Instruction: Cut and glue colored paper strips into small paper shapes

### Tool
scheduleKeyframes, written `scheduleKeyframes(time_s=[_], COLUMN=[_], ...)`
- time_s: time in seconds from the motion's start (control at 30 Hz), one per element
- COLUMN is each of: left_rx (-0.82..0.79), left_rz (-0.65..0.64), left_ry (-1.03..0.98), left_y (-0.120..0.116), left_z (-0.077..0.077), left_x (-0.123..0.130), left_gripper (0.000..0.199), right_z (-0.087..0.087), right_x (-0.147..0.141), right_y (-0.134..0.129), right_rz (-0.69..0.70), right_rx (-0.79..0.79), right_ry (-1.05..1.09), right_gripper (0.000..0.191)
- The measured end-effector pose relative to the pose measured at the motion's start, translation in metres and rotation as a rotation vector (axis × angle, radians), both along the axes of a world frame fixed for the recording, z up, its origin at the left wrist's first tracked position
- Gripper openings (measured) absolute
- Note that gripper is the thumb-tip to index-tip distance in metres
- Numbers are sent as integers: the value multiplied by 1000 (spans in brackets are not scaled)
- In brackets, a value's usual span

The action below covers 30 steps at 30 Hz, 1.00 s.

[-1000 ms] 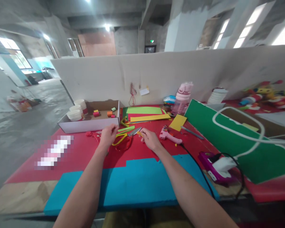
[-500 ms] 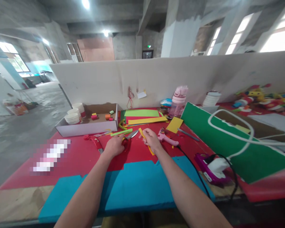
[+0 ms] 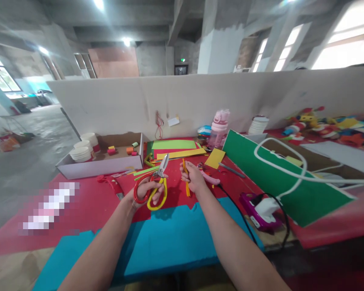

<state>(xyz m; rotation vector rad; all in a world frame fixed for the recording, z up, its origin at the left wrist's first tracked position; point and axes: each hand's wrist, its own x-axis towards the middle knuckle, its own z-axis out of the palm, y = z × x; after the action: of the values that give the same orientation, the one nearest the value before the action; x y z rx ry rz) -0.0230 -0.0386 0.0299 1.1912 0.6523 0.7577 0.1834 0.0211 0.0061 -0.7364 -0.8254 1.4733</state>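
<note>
The left hand [image 3: 151, 190] has its fingers hooked through the red and yellow handles of 1 pair of scissors [image 3: 161, 173], 2 blades pointing up and away above the red table covering [image 3: 94, 204]. The right hand [image 3: 194, 177] pinches yellow-orange strips [image 3: 187, 189], probably paper, upright near the blades. The pink glue gun [image 3: 210, 178] lies just beside that hand.

Scissors [image 3: 159, 178] with one red, one yellow handle; glue gun [image 3: 210, 178] pink; board [image 3: 279, 182] plain green.
</note>
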Motion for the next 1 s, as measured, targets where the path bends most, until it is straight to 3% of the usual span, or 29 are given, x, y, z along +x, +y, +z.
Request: scheduleKeyframes(time_s=[0.2, 0.37, 0.63, 1.0], left_rx=[-108, -154, -171, -170], left_rz=[-190, -283, -335, -426], left_ry=[-23, 17, -2, -62], left_y=[1, -1, -1, 3], left_z=[-3, 1, 3, 1], left_x=[-6, -10, -8, -9], left_gripper=[39, 38, 36, 32], right_z=[-4, -2, 2, 1], right_x=[0, 0, -3, -4], right_y=[2, 0, -4, -3], right_rz=[7, 37, 92, 99], right_rx=[20, 18, 51, 35], right_ry=[-23, -22, -57, -32], right_gripper=[35, 26, 23, 31])
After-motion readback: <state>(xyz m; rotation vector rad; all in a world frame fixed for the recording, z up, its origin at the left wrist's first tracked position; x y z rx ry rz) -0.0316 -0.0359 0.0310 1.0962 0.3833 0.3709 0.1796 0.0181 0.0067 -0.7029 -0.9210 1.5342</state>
